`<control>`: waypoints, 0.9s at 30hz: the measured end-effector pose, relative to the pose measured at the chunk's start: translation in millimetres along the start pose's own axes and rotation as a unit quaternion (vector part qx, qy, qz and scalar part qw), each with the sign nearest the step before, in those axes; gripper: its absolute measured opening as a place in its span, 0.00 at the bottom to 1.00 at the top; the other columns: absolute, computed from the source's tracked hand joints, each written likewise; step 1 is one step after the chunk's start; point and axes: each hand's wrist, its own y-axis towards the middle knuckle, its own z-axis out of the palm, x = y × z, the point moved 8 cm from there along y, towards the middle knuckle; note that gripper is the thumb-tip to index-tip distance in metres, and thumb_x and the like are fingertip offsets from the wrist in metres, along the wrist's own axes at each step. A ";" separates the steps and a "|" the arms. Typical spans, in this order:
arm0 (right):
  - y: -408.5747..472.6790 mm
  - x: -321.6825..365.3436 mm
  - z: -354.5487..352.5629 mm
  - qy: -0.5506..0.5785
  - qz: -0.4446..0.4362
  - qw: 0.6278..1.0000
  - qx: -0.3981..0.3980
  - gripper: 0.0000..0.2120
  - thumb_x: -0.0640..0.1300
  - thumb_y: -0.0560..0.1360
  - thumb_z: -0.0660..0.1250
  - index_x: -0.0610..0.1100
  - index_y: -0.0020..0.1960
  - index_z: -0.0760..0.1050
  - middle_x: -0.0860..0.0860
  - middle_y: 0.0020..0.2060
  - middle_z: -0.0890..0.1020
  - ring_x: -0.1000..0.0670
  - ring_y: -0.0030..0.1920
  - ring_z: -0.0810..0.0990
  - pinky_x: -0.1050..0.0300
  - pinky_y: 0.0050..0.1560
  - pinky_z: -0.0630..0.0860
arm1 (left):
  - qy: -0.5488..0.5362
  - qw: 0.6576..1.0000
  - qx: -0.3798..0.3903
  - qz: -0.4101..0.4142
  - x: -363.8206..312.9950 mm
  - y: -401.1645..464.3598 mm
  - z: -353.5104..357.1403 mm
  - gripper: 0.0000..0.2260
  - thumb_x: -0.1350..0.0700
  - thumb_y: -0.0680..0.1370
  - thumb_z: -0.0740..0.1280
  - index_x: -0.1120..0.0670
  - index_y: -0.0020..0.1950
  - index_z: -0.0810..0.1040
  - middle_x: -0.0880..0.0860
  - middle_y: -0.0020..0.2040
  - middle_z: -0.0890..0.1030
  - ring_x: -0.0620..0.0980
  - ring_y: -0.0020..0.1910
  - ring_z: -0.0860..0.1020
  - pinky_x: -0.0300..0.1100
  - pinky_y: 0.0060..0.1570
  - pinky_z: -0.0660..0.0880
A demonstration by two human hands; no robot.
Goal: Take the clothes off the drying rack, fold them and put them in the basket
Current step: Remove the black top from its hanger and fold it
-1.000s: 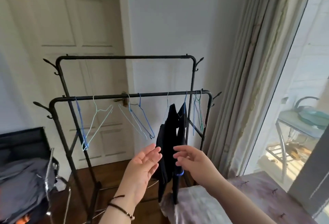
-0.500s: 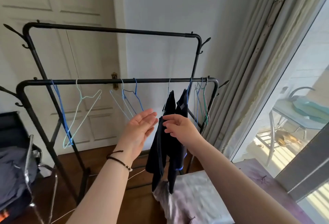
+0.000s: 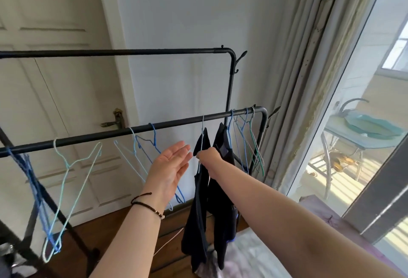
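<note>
Fingers (image 3: 199, 154) of the right hand (image 3: 208, 156): curled, pinching the near black garment (image 3: 198, 211) at its top edge, beside the wire of its hanger (image 3: 202, 136). Fingers of the left hand (image 3: 171, 167): straight, loosely spread, palm turned toward the garment, holding nothing; just left of the cloth, apparently apart from it.

Garment, near: hangs from the front rail of the drying rack (image 3: 132, 131), long axis vertical, lower hem down near a pale cloth (image 3: 249, 255). It lies directly ahead of both hands; the right hand is the nearer, already on it.

Garment, second (image 3: 223, 180): black, on its own hanger just to the right, partly behind the right forearm.

Judgement: lifting the hanger hook off the rail comes next; the hook sits straight above the pinch, so the move is upward.

Obstacles: empty hangers bunched at the rail's right end (image 3: 249, 145); blue (image 3: 152, 143) and pale (image 3: 72, 167) empty hangers to the left, the blue one behind the left hand. Any could snag.

Surroundings: white door (image 3: 55, 92), curtain (image 3: 309, 79), glass door (image 3: 364, 123). Basket: not identifiable in view.
</note>
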 end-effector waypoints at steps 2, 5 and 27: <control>7.2 2.4 2.6 0.017 0.013 1.000 0.013 0.21 0.38 0.74 0.62 0.35 0.66 0.71 0.43 0.51 0.74 0.48 0.40 0.72 0.55 0.39 0.73 | 0.004 1.000 0.010 -0.002 -3.6 11.1 2.7 0.15 0.58 0.78 0.69 0.52 0.64 0.77 0.48 0.56 0.85 0.48 0.59 0.81 0.47 0.66 0.72; 13.3 -2.7 9.6 0.059 0.045 0.997 0.031 0.13 0.37 0.75 0.64 0.37 0.59 0.74 0.44 0.45 0.74 0.47 0.38 0.74 0.54 0.43 0.71 | 0.013 1.000 0.014 -0.007 -5.8 20.7 2.5 0.14 0.59 0.78 0.68 0.52 0.64 0.77 0.49 0.56 0.84 0.48 0.59 0.81 0.48 0.67 0.72; -116.0 27.2 -111.8 -0.018 -0.096 0.995 -0.032 0.20 0.49 0.78 0.62 0.32 0.58 0.75 0.50 0.27 0.66 0.52 0.24 0.63 0.61 0.20 0.60 | 0.177 0.983 -0.009 0.044 5.6 12.6 45.5 0.08 0.57 0.79 0.68 0.50 0.58 0.79 0.51 0.56 0.83 0.48 0.54 0.82 0.42 0.55 0.77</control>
